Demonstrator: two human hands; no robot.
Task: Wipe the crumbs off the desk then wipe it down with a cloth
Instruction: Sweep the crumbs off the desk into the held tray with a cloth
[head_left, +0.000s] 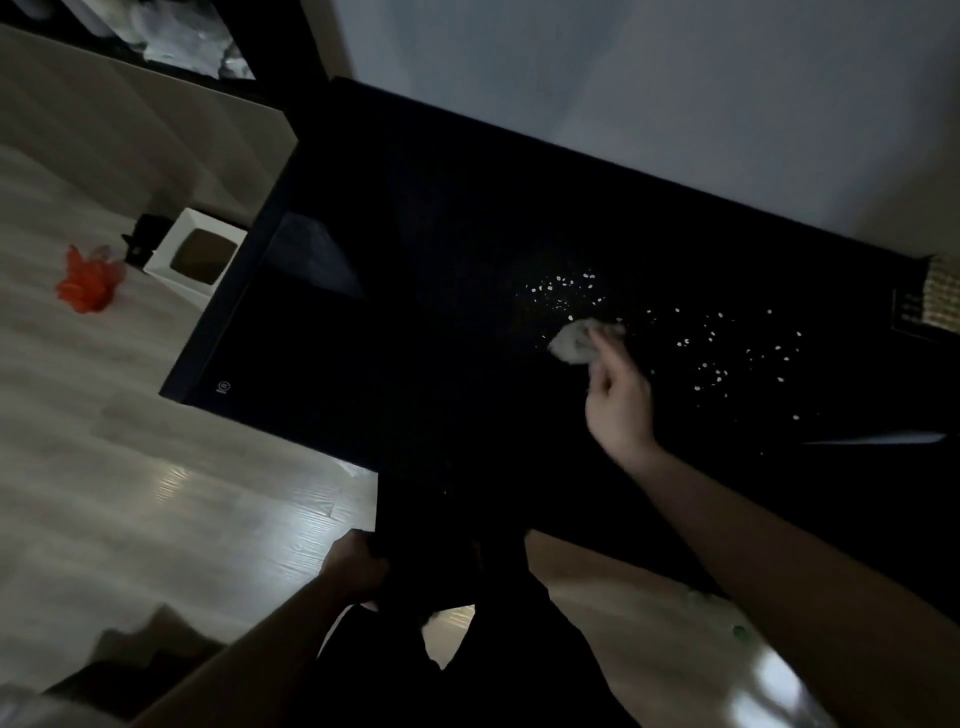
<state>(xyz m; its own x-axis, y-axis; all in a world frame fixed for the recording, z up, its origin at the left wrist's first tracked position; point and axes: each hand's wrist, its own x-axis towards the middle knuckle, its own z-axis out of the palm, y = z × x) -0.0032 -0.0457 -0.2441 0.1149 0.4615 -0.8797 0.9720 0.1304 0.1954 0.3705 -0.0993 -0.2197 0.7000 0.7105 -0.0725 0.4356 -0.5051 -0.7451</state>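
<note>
Nearest the camera, the left hand (356, 564) hangs low at the front edge of the black counter (415, 338), its fingers curled around something dark; the dim light hides what it is. Beyond it, the right hand (618, 395) reaches out over the counter and pinches a small crumpled pale cloth (574, 343) at its fingertips, the cloth lying against the dark surface. Pale crumbs (727, 353) lie scattered on the counter in 2 loose patches: one just past the cloth, the other spread to its right. At the counter's far right edge sits a woven-looking object (943, 299), partly cut off. On the wooden floor (130, 493) to the left, near the counter's far corner, stands a white square box (195, 257) with a brown inside, and a crumpled red item (88, 283) lies just beside it.
</note>
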